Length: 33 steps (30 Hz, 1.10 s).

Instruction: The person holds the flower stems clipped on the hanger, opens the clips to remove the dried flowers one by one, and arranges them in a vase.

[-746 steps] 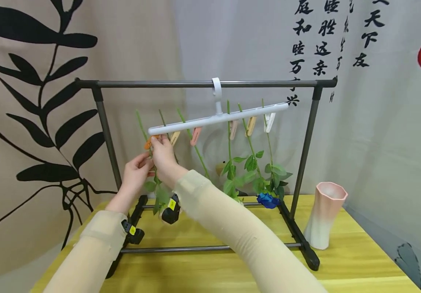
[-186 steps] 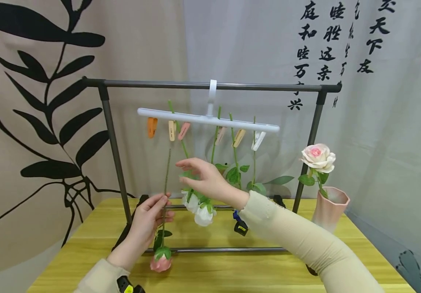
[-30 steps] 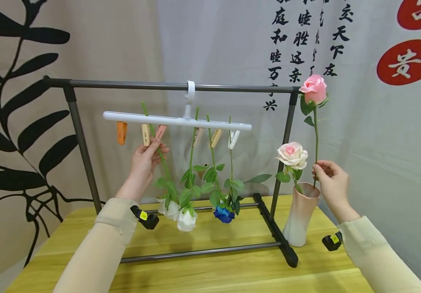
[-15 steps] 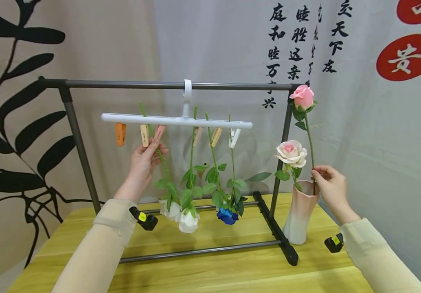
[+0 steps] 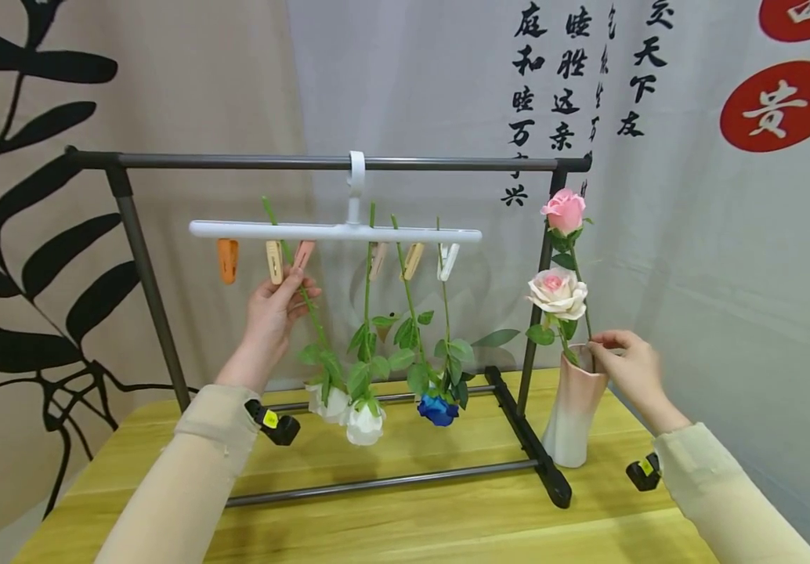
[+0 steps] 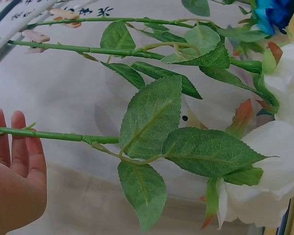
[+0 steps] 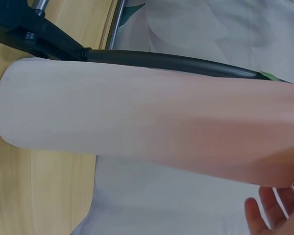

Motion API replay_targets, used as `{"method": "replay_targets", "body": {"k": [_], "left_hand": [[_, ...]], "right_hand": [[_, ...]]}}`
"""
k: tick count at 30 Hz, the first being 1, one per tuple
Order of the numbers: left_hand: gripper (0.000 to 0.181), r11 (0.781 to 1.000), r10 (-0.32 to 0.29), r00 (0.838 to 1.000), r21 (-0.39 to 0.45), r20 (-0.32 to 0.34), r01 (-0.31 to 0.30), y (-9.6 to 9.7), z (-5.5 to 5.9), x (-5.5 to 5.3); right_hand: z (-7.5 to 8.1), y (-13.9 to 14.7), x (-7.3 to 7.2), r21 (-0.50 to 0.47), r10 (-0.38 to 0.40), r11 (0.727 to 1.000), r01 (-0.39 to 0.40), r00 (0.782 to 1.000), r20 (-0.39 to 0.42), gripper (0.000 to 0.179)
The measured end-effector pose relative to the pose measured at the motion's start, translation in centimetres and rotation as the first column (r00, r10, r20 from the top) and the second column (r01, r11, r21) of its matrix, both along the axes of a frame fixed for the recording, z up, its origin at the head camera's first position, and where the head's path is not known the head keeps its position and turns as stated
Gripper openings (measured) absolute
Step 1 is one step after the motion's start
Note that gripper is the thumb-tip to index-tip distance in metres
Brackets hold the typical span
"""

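My right hand (image 5: pixel 632 372) pinches the stem of a pink rose (image 5: pixel 564 211) at the rim of the pink-and-white vase (image 5: pixel 574 423). A pale rose (image 5: pixel 557 293) with a pink centre stands in that vase. My left hand (image 5: pixel 269 319) is raised under the white hanger (image 5: pixel 334 231), thumb at the lower end of the pink clothespin (image 5: pixel 304 254), holding the stem of an upside-down white rose (image 5: pixel 327 403). In the left wrist view, the green stem (image 6: pixel 63 135) crosses the fingers. The right wrist view shows the vase's side, with fingertips (image 7: pixel 267 203) near its mouth.
The hanger hooks over a dark metal rack (image 5: pixel 236 161) on the wooden table (image 5: pixel 377 525). Another white rose (image 5: pixel 364 423) and a blue rose (image 5: pixel 438 409) also hang head down. The orange clothespin (image 5: pixel 227 261) and a beige clothespin (image 5: pixel 275 262) hang at the left.
The pink rose has passed from my left hand to my right and lowered into the vase during the last second. The left hand has risen to the hanging white rose and stays there.
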State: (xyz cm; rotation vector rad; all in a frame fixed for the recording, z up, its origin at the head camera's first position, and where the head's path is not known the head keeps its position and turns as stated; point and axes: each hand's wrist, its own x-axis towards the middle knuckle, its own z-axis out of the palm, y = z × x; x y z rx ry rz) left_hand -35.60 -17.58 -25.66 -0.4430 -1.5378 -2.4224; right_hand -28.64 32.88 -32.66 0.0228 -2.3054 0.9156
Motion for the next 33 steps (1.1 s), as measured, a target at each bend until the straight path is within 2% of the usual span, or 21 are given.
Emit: {"method": "replay_targets", "body": {"k": [8,13,19,25,33], "left_hand": [[0.015,1.000,0.004,1.000,-0.020,-0.005,-0.004,0.1,-0.2,0.2],[0.015,1.000,0.005,1.000,-0.030,-0.014,-0.006,0.1,-0.3,0.3],[0.013,0.999,0.015,1.000,-0.031,-0.018,-0.016,0.3,-0.1,0.4],[0.012,0.999,0.034,0.999,-0.036,-0.007,-0.034,0.3,-0.2,0.3],[0.014,0.999,0.017,1.000,-0.034,-0.014,-0.018,0.3,-0.3,0.4]], "right_hand": [[-0.5,0.1,-0.2,0.041,-0.012,0.999,0.008,0.995,0.095,0.030],[-0.4,-0.1,-0.2,0.049,-0.008,0.999,0.003,0.993,0.118,0.033],[-0.1,-0.4,-0.8,0.033,0.014,0.999,-0.017,0.996,0.090,0.035],[0.0,-0.7,-1.3,0.034,0.018,0.999,-0.021,0.998,0.062,0.028],[-0.1,-0.7,-0.9,0.003,0.020,1.000,-0.020,1.000,0.015,0.026]]}}
